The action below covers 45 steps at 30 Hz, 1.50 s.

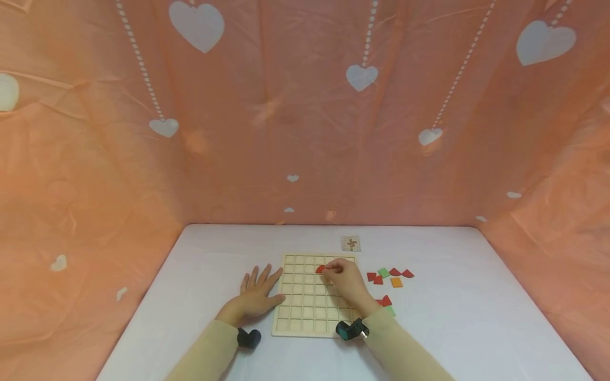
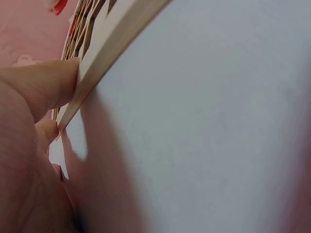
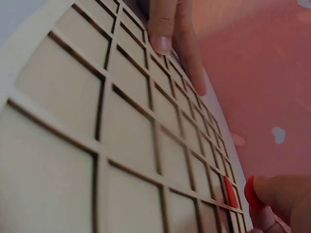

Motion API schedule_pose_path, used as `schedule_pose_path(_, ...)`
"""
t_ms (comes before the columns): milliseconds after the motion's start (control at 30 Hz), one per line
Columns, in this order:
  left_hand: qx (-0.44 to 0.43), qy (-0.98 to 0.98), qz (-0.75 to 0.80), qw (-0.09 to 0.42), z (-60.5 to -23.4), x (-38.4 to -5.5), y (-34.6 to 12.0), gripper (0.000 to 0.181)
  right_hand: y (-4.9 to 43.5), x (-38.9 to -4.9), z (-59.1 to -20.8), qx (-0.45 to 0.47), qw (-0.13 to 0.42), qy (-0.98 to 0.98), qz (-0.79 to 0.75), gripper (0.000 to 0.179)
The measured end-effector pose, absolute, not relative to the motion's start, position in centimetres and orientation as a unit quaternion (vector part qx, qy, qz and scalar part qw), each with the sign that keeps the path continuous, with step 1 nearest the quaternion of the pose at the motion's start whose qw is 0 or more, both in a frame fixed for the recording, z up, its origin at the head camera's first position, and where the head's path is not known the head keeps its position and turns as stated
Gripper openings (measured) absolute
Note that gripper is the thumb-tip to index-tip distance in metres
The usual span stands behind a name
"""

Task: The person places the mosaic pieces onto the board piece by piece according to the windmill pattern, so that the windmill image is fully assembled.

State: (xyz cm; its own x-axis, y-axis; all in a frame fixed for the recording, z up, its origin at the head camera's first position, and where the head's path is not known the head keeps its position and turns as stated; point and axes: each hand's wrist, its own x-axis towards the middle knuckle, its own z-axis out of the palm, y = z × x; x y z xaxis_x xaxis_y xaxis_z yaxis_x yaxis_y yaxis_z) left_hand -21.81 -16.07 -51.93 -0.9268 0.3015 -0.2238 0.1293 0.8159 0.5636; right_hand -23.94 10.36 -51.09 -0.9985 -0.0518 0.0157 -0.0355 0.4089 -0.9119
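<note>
Right hand [image 1: 349,280] pinches a red piece [image 3: 250,193] over the gridded board [image 1: 302,300].

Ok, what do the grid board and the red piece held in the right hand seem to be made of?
Grid board: probably wood, matte and unpainted-looking; pale tan with browner edges. Red piece: perhaps painted wood or plastic, smooth-looking and evenly red; too little shows to tell which.
</note>
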Motion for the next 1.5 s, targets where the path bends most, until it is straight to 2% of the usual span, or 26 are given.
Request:
schedule_pose_path(300, 0.116, 0.941, 0.279, 0.150, -51.8, -21.8, -16.0, 0.075, 8.8, -23.4, -51.1, 0.014, -0.027, 0.877, -0.479, 0.010)
schedule_pose_path(733, 0.129, 0.933, 0.301, 0.148, -51.1, -21.3, -16.1, 0.072, 8.2, -23.6, -52.2, 0.010, -0.063, 0.905, -0.420, 0.013)
schedule_pose_path(1500, 0.126, 0.942, 0.271, 0.152, -51.7, -21.9, -16.1, 0.073, 8.6, -23.7, -51.8, 0.025, -0.044, 0.912, -0.407, 0.022)
